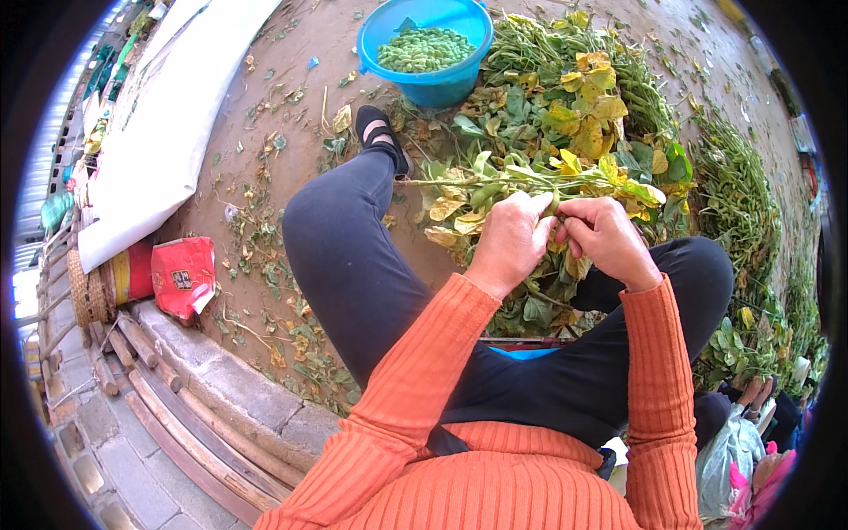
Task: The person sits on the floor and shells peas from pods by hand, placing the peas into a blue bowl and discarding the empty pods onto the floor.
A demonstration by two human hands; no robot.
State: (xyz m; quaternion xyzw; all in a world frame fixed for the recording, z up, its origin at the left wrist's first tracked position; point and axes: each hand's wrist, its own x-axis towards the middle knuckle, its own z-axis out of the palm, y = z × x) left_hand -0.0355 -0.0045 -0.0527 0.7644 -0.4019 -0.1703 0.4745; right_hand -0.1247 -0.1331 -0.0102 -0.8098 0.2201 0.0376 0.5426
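Note:
Close together, my left hand (pixel 509 240) and my right hand (pixel 604 233) meet over a cut soybean plant. A green bean pod (pixel 555 200) shows between their fingertips; my left thumb and forefinger pinch it. My right thumb and forefinger close at its lower end, where the fingers hide the detail. Just beyond my hands, a plant stem (pixel 457 181) with pods and yellowing leaves lies crosswise. A blue plastic basin (pixel 434 93) stands further ahead, with many loose green pods (pixel 425 50) inside.
Piled soybean plants (pixel 530 109) lie right of the basin, and more plants (pixel 739 192) stretch along the far right. Left are a white sheet (pixel 169 119), a red bag (pixel 183 275) bearing writing, and wooden poles (pixel 199 437) by a concrete kerb (pixel 218 377). Leaves litter the ground.

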